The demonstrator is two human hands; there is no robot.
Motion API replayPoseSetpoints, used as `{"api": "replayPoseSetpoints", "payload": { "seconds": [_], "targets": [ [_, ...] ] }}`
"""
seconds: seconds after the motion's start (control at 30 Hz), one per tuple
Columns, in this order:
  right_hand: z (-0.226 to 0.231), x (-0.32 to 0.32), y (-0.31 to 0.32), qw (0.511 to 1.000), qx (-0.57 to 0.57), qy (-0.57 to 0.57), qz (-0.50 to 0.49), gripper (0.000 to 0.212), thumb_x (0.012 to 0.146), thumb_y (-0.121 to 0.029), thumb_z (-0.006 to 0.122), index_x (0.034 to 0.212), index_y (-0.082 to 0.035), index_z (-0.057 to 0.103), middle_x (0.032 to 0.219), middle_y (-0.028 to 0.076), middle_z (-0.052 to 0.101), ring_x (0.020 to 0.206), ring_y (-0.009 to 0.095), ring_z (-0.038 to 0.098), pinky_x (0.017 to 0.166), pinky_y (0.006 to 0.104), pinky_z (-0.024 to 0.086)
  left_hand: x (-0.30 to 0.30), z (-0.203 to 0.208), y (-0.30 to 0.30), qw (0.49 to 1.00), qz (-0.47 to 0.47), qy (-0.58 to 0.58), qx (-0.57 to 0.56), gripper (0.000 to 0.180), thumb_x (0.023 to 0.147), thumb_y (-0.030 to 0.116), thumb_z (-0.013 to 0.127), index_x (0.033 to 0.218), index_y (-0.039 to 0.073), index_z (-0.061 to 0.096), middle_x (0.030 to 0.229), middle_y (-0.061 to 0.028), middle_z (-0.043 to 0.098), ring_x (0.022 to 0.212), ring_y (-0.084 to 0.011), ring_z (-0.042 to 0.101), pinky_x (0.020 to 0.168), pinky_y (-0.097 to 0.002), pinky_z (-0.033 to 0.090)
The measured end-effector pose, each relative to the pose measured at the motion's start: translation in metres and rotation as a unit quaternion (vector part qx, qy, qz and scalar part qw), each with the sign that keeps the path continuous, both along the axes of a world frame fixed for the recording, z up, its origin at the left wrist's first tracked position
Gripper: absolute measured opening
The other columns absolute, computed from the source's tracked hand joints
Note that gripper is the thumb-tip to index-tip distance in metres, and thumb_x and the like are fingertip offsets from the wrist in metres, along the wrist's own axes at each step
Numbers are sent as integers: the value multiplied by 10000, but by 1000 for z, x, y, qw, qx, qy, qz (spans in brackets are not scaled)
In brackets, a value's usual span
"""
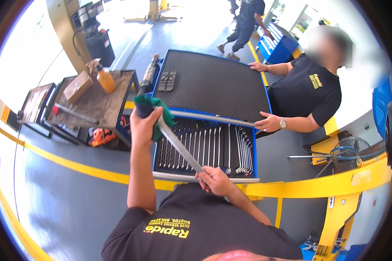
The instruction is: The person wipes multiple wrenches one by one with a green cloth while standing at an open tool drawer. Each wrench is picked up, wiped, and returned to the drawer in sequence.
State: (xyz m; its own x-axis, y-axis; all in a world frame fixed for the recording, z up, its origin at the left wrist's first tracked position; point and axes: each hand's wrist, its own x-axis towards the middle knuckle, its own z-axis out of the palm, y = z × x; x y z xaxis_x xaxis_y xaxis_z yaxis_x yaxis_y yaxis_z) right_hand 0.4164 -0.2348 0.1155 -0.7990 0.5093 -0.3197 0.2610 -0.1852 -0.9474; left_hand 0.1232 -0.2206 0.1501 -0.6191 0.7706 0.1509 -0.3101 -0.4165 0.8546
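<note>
My left hand (144, 126) is closed round a green cloth (147, 104), bunched at the upper end of a long grey metal bar (178, 145). The cloth hides that end of the bar. Lower down, my right hand (215, 180) grips the bar's other end near my chest. The bar slants across an open drawer (224, 150) of a blue tool cabinet (172, 53). Several wrenches (204, 145) lie in rows in its black insert. Neither hand visibly touches the drawer.
A person (311, 87) at the right rests both hands on the cabinet's black top. To the left, a worn cart (117, 93) carries an orange spray bottle (105, 80) and a box (78, 86). A yellow lift arm (322, 185) extends at the right. Another person walks farther back.
</note>
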Motion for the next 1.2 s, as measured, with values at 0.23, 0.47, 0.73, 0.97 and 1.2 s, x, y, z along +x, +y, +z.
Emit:
{"api": "replayPoseSetpoints", "payload": {
  "seconds": [0.23,0.47,0.73,0.97,1.2],
  "targets": [
    [30,25,-2,991,118,-59,-23,247,1039,-196,504,1008,1,650,612,11,590,503,76,522,499,245,419,-7,1,-23,975,-188,116,24,436,935,105,640,1349,22,530,1195,-80,592,1138,-145,526,1000,-270,392],
    [46,42,-2,979,192,-73,1,237,1018,-185,546,885,-5,623,604,61,611,530,170,578,552,319,462,-5,-21,-20,947,-141,265,-113,144,1004,100,590,1092,-7,629,874,24,603,824,-61,539,743,-205,450],
    [21,36,-5,991,103,-81,-3,273,1045,-204,501,1088,16,656,647,10,614,508,61,525,499,223,435,33,-23,-5,998,-6,-14,-58,127,954,113,684,1009,22,615,835,31,610,731,-45,566,647,-194,466],
    [15,27,-10,994,90,-60,31,263,1046,-192,498,1083,17,653,640,11,611,508,63,522,497,228,429,6,-50,-10,996,-14,-11,-82,122,972,150,663,958,38,615,762,-8,647,622,-87,632,550,-238,530],
    [19,22,-3,985,157,-71,5,233,1023,-190,541,905,-15,639,587,45,587,522,152,548,541,317,447,10,-60,-22,988,-33,-139,-53,168,959,127,667,1087,56,584,884,-45,680,715,-141,684,635,-280,592]
  ]
}}
